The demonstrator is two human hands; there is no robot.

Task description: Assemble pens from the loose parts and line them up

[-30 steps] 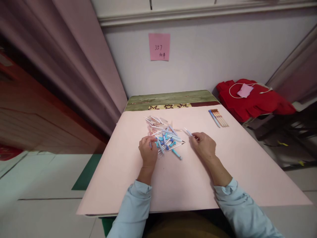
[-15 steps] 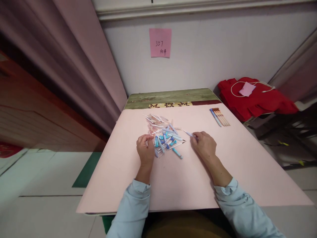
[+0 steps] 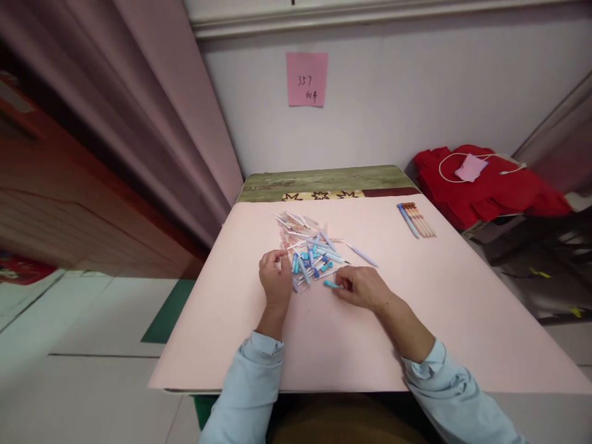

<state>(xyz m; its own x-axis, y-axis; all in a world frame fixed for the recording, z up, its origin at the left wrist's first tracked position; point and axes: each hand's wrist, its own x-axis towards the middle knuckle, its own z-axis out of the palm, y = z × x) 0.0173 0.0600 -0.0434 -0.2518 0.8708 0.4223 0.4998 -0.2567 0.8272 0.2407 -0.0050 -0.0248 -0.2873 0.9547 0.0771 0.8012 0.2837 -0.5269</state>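
Lying at far right, seemingly finished pens (image 3: 419, 220) are lined up; the pile of parts (image 3: 311, 256) is left loose. Beside it, a teal barrel (image 3: 330, 283) is pinched by the right hand (image 3: 364, 287); whether anything is held by the curled left hand (image 3: 276, 280) cannot be told.

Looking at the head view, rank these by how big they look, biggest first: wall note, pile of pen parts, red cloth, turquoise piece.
1. Red cloth
2. Pile of pen parts, counting its whole spread
3. Wall note
4. Turquoise piece, partly hidden by the right hand
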